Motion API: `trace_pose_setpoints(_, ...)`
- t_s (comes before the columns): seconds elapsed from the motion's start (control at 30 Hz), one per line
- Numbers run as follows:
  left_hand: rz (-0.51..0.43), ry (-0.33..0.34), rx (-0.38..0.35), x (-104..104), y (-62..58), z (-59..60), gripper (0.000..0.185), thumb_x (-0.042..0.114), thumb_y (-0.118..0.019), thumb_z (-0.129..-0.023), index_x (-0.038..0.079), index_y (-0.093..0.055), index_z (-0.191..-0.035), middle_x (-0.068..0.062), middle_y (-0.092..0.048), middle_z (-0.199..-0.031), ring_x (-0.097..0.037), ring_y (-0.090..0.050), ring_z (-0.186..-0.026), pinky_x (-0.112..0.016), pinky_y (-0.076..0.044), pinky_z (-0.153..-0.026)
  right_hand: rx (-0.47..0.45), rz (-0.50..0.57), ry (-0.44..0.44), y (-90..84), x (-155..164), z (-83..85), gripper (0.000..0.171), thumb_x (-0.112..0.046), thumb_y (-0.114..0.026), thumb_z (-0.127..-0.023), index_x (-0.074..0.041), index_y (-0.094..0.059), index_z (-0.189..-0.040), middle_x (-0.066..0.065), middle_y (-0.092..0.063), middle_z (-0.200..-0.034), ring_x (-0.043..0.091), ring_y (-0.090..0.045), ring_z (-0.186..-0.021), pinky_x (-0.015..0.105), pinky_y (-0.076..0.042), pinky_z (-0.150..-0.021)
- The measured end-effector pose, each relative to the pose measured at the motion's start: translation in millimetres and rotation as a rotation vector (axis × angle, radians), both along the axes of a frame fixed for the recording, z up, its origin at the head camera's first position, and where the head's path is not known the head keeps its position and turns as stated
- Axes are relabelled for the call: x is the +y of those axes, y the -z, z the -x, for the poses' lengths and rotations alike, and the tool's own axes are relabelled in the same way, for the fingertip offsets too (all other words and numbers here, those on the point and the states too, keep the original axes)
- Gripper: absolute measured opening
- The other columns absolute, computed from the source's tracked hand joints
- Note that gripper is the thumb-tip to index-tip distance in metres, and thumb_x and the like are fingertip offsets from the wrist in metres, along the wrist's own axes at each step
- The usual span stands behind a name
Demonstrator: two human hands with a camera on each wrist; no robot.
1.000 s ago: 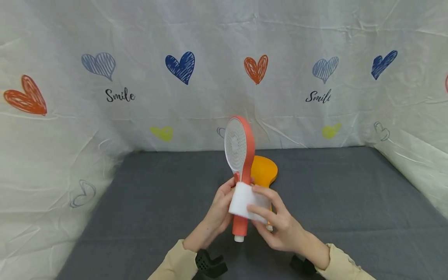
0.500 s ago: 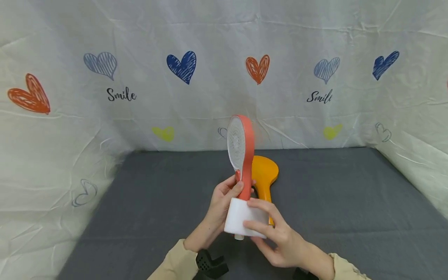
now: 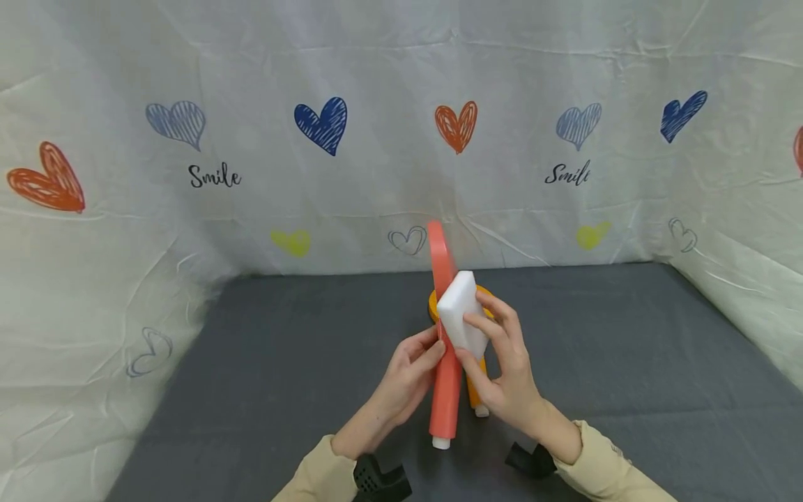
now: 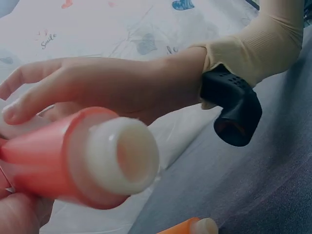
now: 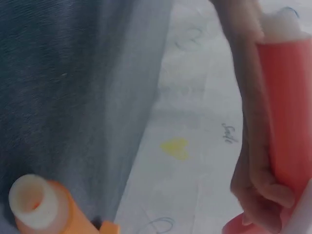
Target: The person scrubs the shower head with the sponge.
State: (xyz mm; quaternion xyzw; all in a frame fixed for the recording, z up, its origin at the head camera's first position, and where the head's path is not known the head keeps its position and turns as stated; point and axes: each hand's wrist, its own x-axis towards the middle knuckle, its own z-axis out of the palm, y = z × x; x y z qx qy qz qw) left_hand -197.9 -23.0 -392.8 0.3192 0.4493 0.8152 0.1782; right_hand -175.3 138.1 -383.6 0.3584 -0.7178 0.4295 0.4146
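Note:
A coral handheld shower head (image 3: 447, 390) with a white threaded end is turned edge-on, its spray face out of sight in the head view. My left hand (image 3: 409, 371) grips it around the neck, thumb and fingers on either side. In my right hand (image 3: 511, 369) a white sponge block (image 3: 463, 310) is pinched between thumb and fingers, against the side of the shower head just below its top. The left wrist view has the coral handle (image 4: 44, 156) large in front. In the right wrist view the left fingers curl at the coral handle (image 5: 287, 107).
An orange shower head (image 3: 475, 390) lies on the dark grey tablecloth (image 3: 282, 390) behind the hands, partly covered by them. A white sheet (image 3: 364, 188) printed with hearts hangs at the back and sides. Black wrist cameras (image 3: 379, 480) sit below both hands.
My right hand has slid the sponge down the handle, then brought it up to the coral head. The shower head has turned so its white spray face no longer shows.

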Motion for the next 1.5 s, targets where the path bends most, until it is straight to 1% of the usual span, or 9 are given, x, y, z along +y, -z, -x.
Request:
trace_pose_setpoints(0.2,-0.028,-0.005,-0.022,-3.4,-4.0,0.0,0.035,0.004,-0.036,-0.099,-0.010,-0.038,-0.131,-0.004,-0.056,-0.112,-0.014,-0.054,-0.097,-0.028,-0.045,-0.089,-0.068,-0.034,-0.099,1.4,-2.5,-12.6,0.035,-0.022,-0.056,-0.093,0.002,-0.053,-0.119,0.032,-0.037,-0.127,0.037,-0.040,-0.114,0.027,-0.041,-0.092)
trace_pose_setpoints(0.47,-0.133,0.041,-0.110,-10.9,-9.7,2.7,0.033,0.013,-0.026,-0.102,0.007,-0.051,-0.122,-0.003,-0.059,-0.111,-0.015,-0.057,-0.093,-0.027,-0.049,-0.082,0.000,-0.219,-0.232,13.9,-2.6,-39.1,0.030,-0.015,-0.059,-0.091,-0.004,-0.056,-0.120,0.033,-0.038,-0.126,0.035,-0.041,-0.114,0.032,-0.037,-0.099)
trace_pose_setpoints(0.6,-0.114,0.017,-0.106,-9.7,-8.1,3.0,0.030,0.015,-0.029,-0.102,0.007,-0.052,-0.120,-0.002,-0.059,-0.109,-0.014,-0.058,-0.092,-0.025,-0.049,-0.081,0.010,-0.217,-0.213,13.3,-2.1,-30.6,0.030,-0.015,-0.059,-0.091,-0.004,-0.056,-0.119,0.033,-0.038,-0.126,0.036,-0.041,-0.115,0.032,-0.037,-0.099)
trace_pose_setpoints(0.83,-0.058,-0.061,-0.108,-5.6,-3.8,-1.6,0.032,0.004,-0.029,-0.098,0.010,-0.055,-0.117,0.001,-0.056,-0.109,-0.011,-0.052,-0.101,-0.026,-0.041,-0.091,-0.058,-0.109,-0.135,1.6,-4.5,-3.6,0.033,-0.017,-0.059,-0.091,-0.001,-0.055,-0.120,0.031,-0.036,-0.129,0.037,-0.041,-0.112,0.032,-0.041,-0.094)
trace_pose_setpoints(0.97,-0.090,-0.062,-0.099,-8.4,-5.2,0.3,0.031,0.006,-0.032,-0.098,0.011,-0.057,-0.115,0.002,-0.059,-0.107,-0.010,-0.054,-0.098,-0.024,-0.043,-0.088,-0.052,-0.153,-0.161,4.7,-7.4,-9.8,0.033,-0.018,-0.057,-0.092,-0.004,-0.054,-0.122,0.031,-0.035,-0.131,0.038,-0.039,-0.116,0.034,-0.038,-0.098)
trace_pose_setpoints(1.13,-0.126,-0.034,-0.094,-13.5,-9.1,5.3,0.028,0.019,-0.036,-0.102,0.010,-0.054,-0.120,-0.002,-0.059,-0.109,-0.012,-0.059,-0.094,-0.024,-0.049,-0.081,0.062,-0.291,-0.243,16.1,-7.0,-29.6,0.033,-0.013,-0.057,-0.091,-0.002,-0.055,-0.122,0.033,-0.035,-0.130,0.038,-0.037,-0.120,0.036,-0.036,-0.101)
trace_pose_setpoints(1.27,-0.114,-0.026,-0.094,-14.0,-10.9,7.4,0.027,0.020,-0.039,-0.101,0.010,-0.054,-0.121,-0.002,-0.059,-0.108,-0.012,-0.060,-0.093,-0.024,-0.050,-0.078,0.125,-0.348,-0.273,18.5,-4.3,-32.6,0.031,-0.010,-0.057,-0.090,-0.001,-0.057,-0.119,0.033,-0.037,-0.129,0.038,-0.037,-0.121,0.037,-0.035,-0.102)
trace_pose_setpoints(1.37,-0.094,-0.021,-0.048,-13.3,-10.8,7.4,0.024,0.018,-0.041,-0.100,0.008,-0.055,-0.117,-0.001,-0.060,-0.103,-0.012,-0.061,-0.088,-0.023,-0.050,-0.075,0.122,-0.297,-0.250,11.8,-4.1,-23.5,0.030,-0.011,-0.057,-0.091,-0.002,-0.056,-0.120,0.033,-0.037,-0.128,0.039,-0.037,-0.121,0.036,-0.035,-0.102)
trace_pose_setpoints(1.5,-0.058,-0.029,0.016,-11.0,-9.8,5.9,0.025,0.006,-0.041,-0.098,0.008,-0.057,-0.118,-0.001,-0.060,-0.105,-0.012,-0.058,-0.090,-0.025,-0.049,-0.078,0.103,-0.143,-0.167,-10.8,-7.2,-9.0,0.030,-0.013,-0.057,-0.092,-0.001,-0.056,-0.119,0.035,-0.038,-0.125,0.038,-0.042,-0.113,0.031,-0.040,-0.094)
